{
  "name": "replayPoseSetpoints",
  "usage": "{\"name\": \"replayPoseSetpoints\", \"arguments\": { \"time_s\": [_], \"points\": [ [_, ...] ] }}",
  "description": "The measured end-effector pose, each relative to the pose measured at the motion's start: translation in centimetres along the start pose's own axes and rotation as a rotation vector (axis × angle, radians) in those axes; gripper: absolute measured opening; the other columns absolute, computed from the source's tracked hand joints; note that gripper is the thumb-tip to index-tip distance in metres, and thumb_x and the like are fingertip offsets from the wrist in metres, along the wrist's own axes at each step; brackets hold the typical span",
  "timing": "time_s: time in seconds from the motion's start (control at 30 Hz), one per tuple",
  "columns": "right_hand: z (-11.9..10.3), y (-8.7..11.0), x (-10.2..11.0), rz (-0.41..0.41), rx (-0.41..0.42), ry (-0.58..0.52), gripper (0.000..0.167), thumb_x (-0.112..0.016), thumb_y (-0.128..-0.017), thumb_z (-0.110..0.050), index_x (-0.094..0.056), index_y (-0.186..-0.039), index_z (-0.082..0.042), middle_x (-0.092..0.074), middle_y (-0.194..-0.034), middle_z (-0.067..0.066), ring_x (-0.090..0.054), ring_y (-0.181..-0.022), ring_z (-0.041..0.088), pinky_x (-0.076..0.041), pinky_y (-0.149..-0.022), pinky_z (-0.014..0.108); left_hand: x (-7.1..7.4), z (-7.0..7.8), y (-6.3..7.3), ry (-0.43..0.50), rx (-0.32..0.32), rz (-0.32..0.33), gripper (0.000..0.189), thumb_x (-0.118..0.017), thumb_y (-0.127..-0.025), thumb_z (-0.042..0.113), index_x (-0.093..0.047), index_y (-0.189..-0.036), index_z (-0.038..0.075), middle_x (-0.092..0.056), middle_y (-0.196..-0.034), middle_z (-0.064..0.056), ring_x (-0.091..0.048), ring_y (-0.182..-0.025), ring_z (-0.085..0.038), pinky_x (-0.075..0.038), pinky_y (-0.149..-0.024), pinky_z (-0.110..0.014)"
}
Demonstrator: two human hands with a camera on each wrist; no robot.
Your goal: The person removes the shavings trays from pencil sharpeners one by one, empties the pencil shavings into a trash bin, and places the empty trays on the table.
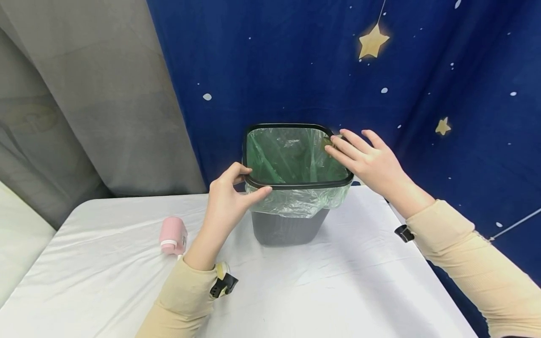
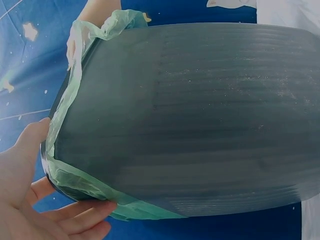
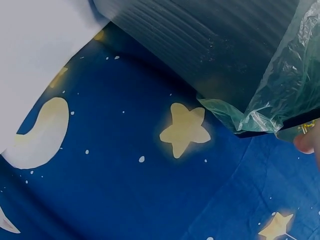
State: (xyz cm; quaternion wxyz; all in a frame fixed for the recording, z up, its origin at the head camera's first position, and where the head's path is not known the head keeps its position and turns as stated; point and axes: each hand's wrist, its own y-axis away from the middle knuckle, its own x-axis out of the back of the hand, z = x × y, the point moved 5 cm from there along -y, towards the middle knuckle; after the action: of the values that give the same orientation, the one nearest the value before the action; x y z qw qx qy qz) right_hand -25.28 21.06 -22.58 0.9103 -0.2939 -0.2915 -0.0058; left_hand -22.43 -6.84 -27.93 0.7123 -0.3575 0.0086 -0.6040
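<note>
A dark grey trash can point(image 1: 290, 231) stands upright on the white-covered table, its black rim point(image 1: 304, 186) facing up. It is lined with a translucent green garbage bag point(image 1: 296, 203), whose edge hangs outside below the rim. My left hand point(image 1: 226, 199) holds the front left corner of the rim, thumb on the front side and fingers round the left side. In the left wrist view, fingertips point(image 2: 95, 217) lie against the folded bag edge. My right hand point(image 1: 369, 162) is at the right side of the rim, fingers fairly straight; whether they touch the bag is unclear.
A small pink object with a white band point(image 1: 172, 234) lies on the table left of the trash can. Behind the table hang a dark blue curtain point(image 1: 270, 61) with stars and a grey curtain point(image 1: 93, 94). The table's right edge point(image 1: 422, 258) runs beneath my right forearm.
</note>
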Motion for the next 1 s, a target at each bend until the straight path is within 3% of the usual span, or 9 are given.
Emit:
{"name": "replayPoseSetpoints", "arguments": {
  "time_s": [0.27,0.53,0.8,1.0],
  "points": [
    [0.2,-0.2,0.5,0.008,-0.025,0.015,0.044,-0.034,-0.099,0.009,-0.058,-0.131,-0.008,-0.057,-0.13,0.012,-0.049,-0.122,0.032,-0.041,-0.09,0.055,0.1,0.0,0.0,-0.004,0.001,0.006,0.045,-0.087,-0.07,0.032,-0.063,-0.102,0.011,-0.067,-0.111,-0.006,-0.063,-0.102,-0.021,-0.05,-0.087,-0.041],
    [0.5,-0.2,1.1,0.093,-0.082,-0.006,0.042,-0.037,-0.098,0.006,-0.06,-0.129,-0.008,-0.061,-0.125,0.013,-0.053,-0.115,0.034,-0.041,-0.087,0.056,0.0,-0.1,0.0,-0.004,0.01,-0.007,0.045,-0.086,-0.07,0.033,-0.063,-0.103,0.012,-0.067,-0.112,-0.005,-0.063,-0.103,-0.021,-0.05,-0.087,-0.039],
    [1.4,0.4,1.9,0.222,-0.221,-0.008,0.035,-0.051,-0.092,0.0,-0.064,-0.123,-0.011,-0.064,-0.118,0.01,-0.058,-0.101,0.035,-0.042,-0.076,0.055,0.1,0.0,0.0,-0.001,0.01,-0.007,0.045,-0.086,-0.07,0.032,-0.063,-0.103,0.012,-0.067,-0.112,-0.005,-0.063,-0.103,-0.02,-0.05,-0.087,-0.038],
    [2.0,1.5,2.0,0.213,-0.33,0.016,0.043,-0.064,-0.081,0.0,-0.064,-0.123,-0.011,-0.064,-0.119,0.009,-0.057,-0.098,0.035,-0.041,-0.077,0.054,0.0,0.0,0.0,0.003,0.014,-0.009,0.046,-0.086,-0.07,0.033,-0.063,-0.103,0.012,-0.067,-0.112,-0.005,-0.063,-0.103,-0.021,-0.05,-0.086,-0.039]
  ]
}}
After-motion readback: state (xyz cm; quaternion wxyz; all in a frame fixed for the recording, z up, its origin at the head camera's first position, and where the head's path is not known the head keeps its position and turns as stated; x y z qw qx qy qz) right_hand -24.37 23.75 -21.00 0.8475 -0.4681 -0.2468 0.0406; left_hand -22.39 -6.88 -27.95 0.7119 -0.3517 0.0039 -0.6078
